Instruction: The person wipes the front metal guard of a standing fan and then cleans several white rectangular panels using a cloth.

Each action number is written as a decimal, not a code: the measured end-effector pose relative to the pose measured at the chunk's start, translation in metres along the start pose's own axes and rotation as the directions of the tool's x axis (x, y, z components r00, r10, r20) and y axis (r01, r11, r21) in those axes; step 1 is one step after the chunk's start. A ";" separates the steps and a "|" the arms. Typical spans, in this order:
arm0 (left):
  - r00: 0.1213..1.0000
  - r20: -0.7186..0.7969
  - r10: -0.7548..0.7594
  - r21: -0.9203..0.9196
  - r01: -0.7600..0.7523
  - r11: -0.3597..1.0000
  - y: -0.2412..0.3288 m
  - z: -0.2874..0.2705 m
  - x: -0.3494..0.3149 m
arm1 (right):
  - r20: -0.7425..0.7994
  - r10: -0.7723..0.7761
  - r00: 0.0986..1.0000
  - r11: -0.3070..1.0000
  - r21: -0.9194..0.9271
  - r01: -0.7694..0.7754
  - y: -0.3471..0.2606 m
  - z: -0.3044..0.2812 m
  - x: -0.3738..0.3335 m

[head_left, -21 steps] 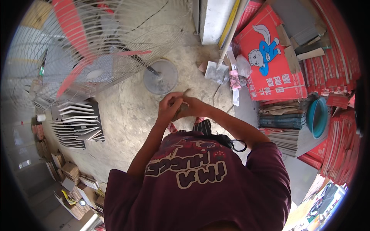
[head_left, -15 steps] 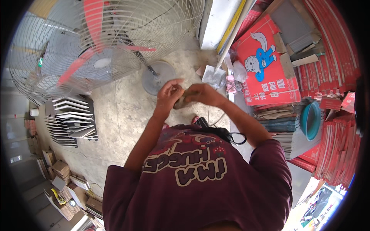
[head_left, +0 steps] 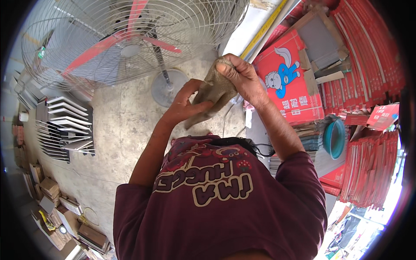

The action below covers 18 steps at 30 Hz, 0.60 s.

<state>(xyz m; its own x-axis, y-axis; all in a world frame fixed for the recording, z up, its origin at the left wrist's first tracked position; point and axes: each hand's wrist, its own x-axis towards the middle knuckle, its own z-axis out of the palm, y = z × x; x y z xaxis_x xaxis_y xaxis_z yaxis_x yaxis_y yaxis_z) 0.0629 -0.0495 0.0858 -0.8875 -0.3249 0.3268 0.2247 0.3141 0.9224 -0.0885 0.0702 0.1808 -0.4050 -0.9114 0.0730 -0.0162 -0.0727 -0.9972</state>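
A grey-brown cloth rag (head_left: 216,91) hangs bunched in front of my chest, held by both hands. My right hand (head_left: 247,78) grips its upper end, with the thumb pressed on the front and the fingers curled behind. Lower down on its left side is my left hand (head_left: 186,104), with the thumb across the cloth and the other fingers partly behind it. The rag's lower edge dangles loose above the concrete floor (head_left: 125,134).
Ahead on the left stands a large caged fan (head_left: 129,51) with red blades on a round base (head_left: 170,87). A rack of tilted panels (head_left: 67,125) is at the left. Red cartons (head_left: 286,73) and a teal basin (head_left: 334,138) fill the right side. Boxes (head_left: 50,187) lie lower left.
Both hands were close together around the bunched rag. Now my right hand has risen up and right, and the rag is stretched out longer between the hands.
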 end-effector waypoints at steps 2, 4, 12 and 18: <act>0.998 -0.014 -0.054 0.016 0.054 0.998 -0.004 0.007 -0.003 | -0.017 -0.049 0.999 0.998 0.033 0.050 -0.010 0.012 -0.001; 0.999 -0.008 -0.047 0.111 0.047 0.993 -0.002 0.009 -0.001 | -0.070 -0.070 0.995 0.990 0.120 0.078 -0.021 0.027 -0.006; 0.997 0.051 0.060 -0.046 -0.057 0.997 -0.030 -0.006 0.017 | 0.281 -0.695 0.662 0.357 -0.664 0.657 0.010 0.082 -0.013; 0.970 0.012 -0.243 0.175 0.237 0.956 0.044 -0.016 0.015 | -0.279 -0.258 0.925 0.835 -0.546 0.068 0.062 0.023 0.016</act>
<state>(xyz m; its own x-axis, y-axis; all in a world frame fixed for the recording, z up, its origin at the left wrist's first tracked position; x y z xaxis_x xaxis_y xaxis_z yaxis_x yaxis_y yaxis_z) 0.0661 -0.0550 0.1342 -0.9202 -0.3808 0.0905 -0.0660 0.3790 0.9230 -0.0748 0.0417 0.1207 -0.6258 -0.7111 0.3204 -0.5402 0.0989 -0.8357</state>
